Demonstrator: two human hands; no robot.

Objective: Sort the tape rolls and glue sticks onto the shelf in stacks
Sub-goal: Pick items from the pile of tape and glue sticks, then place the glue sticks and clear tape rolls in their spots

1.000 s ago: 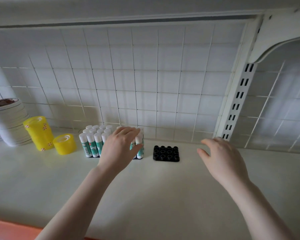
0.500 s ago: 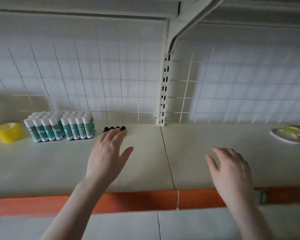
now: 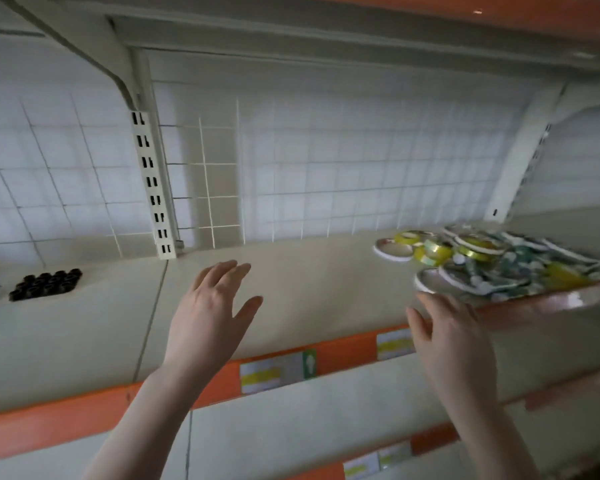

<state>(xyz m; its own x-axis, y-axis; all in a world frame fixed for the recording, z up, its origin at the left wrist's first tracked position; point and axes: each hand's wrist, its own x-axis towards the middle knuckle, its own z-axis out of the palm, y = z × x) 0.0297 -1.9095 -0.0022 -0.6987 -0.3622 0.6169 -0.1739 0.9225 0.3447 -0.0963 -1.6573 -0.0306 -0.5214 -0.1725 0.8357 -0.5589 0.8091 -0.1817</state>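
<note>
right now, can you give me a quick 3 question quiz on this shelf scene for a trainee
1. True or false: the left hand holds a tape roll.
2. Which is nearer the pile of tape rolls and glue sticks: A) left hand B) right hand
3. What colour is the holder tray at the left of the shelf?

Key: 1 false, it is open and holds nothing; 2 B; 3 black.

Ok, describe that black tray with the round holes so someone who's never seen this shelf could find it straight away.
Start at the slotted white upright on the back wall and look down to the shelf and left. The black tray lies flat there, apart from both hands. It is the only black thing on the shelf, a grid of empty round sockets, unlike the colourful pile of tape far right.
</note>
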